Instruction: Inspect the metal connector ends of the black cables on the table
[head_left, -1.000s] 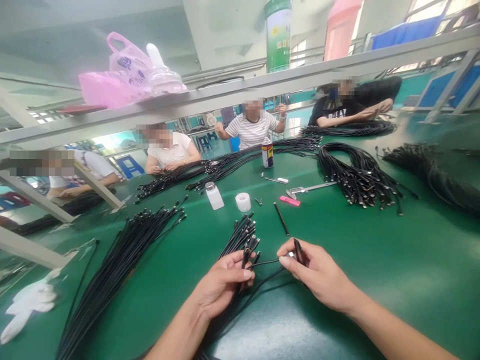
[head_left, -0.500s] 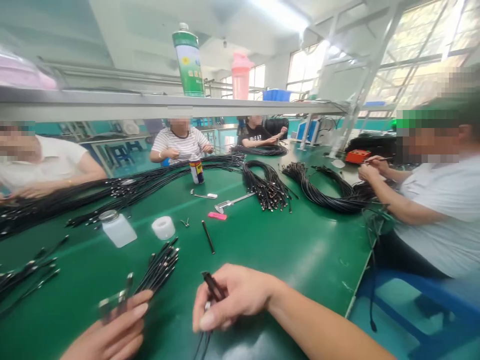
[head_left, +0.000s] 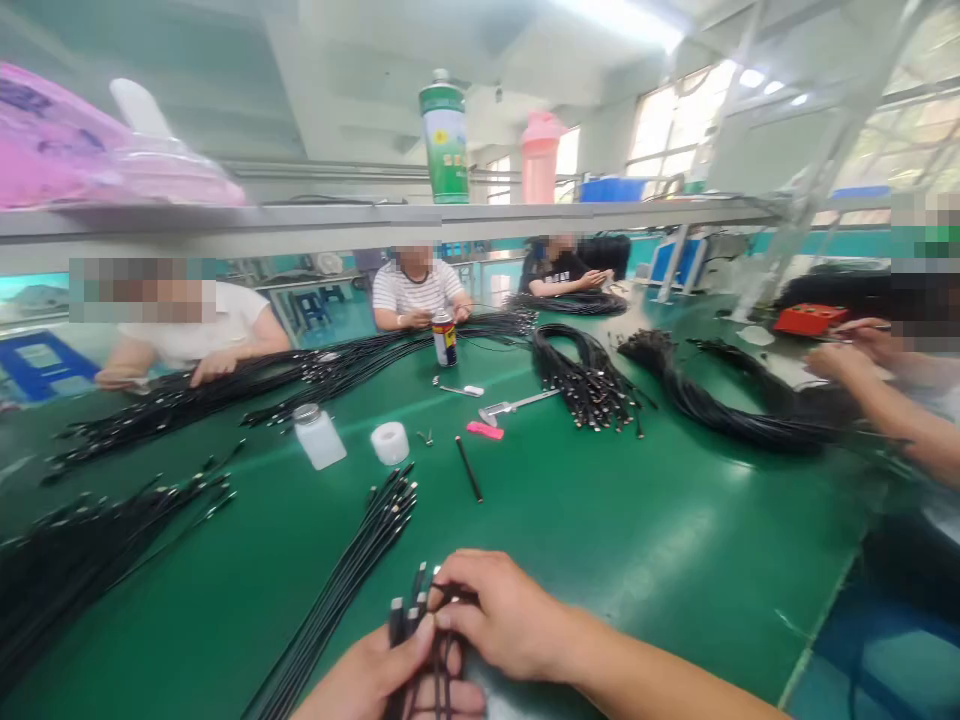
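Toward the near side of the green table (head_left: pixel 622 520), well in from its right edge, two bare hands meet over a small bunch of black cables (head_left: pixel 397 622). The left hand (head_left: pixel 394 665) comes from below with its palm turned up, fingers curled beneath the cables and thumb laid across them, grasping the bunch so the metal plugs point away toward the far edge. The right hand (head_left: pixel 506 615) reaches in from the lower right, its bare forearm slanting across and the back of the hand upward; thumb and forefinger pinch a black cable beside the left thumb, the other fingers tucked largely out of sight.

Just left of the hands, a loose cable bundle (head_left: pixel 345 585) lies slantwise on the table. Farther toward the far edge are a black pen (head_left: pixel 469 468), a roll of tape (head_left: pixel 390 443), a white bottle (head_left: pixel 319 437), a caliper (head_left: pixel 521 404) and an upright spray can (head_left: pixel 444 340).
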